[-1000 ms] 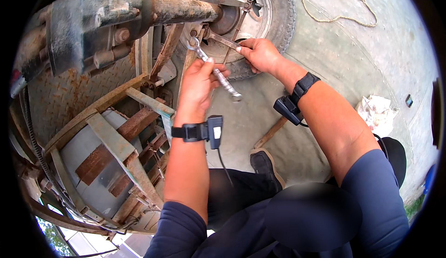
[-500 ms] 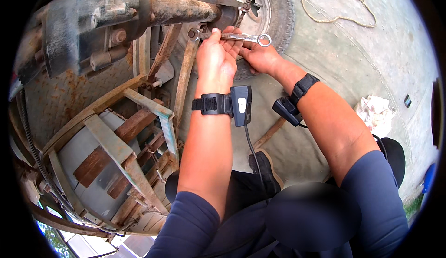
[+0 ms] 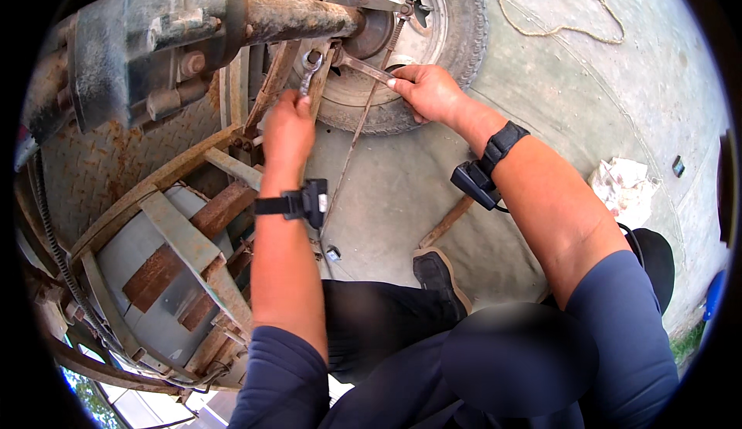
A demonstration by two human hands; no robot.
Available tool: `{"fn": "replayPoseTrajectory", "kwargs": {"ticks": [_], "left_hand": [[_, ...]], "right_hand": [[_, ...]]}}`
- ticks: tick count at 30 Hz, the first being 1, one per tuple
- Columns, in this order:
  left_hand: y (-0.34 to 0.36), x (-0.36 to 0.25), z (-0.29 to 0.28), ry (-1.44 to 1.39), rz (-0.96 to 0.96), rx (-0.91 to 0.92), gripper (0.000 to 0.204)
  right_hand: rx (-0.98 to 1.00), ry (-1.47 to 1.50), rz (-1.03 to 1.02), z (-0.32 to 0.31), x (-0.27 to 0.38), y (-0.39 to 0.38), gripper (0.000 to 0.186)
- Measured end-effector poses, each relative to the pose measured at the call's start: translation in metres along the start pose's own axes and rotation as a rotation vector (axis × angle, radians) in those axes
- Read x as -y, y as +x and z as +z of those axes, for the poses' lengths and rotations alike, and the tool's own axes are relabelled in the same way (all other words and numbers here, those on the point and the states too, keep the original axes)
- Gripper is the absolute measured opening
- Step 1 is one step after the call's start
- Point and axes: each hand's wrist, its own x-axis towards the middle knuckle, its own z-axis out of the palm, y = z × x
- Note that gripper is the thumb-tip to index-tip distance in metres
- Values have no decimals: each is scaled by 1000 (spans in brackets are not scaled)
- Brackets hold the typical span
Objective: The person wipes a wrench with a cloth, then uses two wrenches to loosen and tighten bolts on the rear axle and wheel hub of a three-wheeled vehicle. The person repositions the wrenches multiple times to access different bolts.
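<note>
Clock positions are from picture centre. Your left hand (image 3: 288,137), at 10–11 o'clock, is closed around the shiny wrench (image 3: 308,79). Wrench head is at 11 o'clock, up by the rusty strut (image 3: 322,81); lower end is hidden in your fist. Half a second ago that wrench lay out toward 3 o'clock from its head, with your palm open under it; now the shank points between 6 and 7 o'clock.

Your right hand (image 3: 427,93), at 1 o'clock, is clamped on the rusty wrench (image 3: 365,67), basically unmoved. That wrench lies across the wheel (image 3: 457,46) at 12 o'clock, far end at the strut; can't tell how it seats.

Your left forearm shifted toward 9 o'clock, so the thin rod (image 3: 348,154) shows further down, plus a small object (image 3: 333,253) on the floor (image 3: 394,197) at 7 o'clock. Rope (image 3: 541,33) at 1–2 and white cloth (image 3: 621,187) at 3: unchanged.
</note>
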Motion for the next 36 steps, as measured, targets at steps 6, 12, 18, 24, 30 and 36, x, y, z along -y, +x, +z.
{"fn": "replayPoseTrajectory", "kwargs": {"ticks": [6, 12, 18, 24, 30, 36], "left_hand": [[12, 12, -18, 94, 66, -19, 26], [-27, -11, 2, -933, -409, 235, 16], [-38, -71, 25, -1574, -541, 280, 14], [-11, -96, 34, -1784, -608, 188, 17], [6, -122, 35, -1932, -646, 141, 18], [11, -109, 40, -1918, -618, 136, 14]], "right_hand": [[0, -27, -19, 0, -1, 2, 39], [-25, -37, 1, 3, 6, -2, 34], [-25, -31, -28, 3, 5, -3, 38], [-24, -6, -117, 5, -18, 16, 30], [-26, -43, 58, 0, 8, 0, 28], [-14, -90, -35, 2, 1, 3, 28]]}}
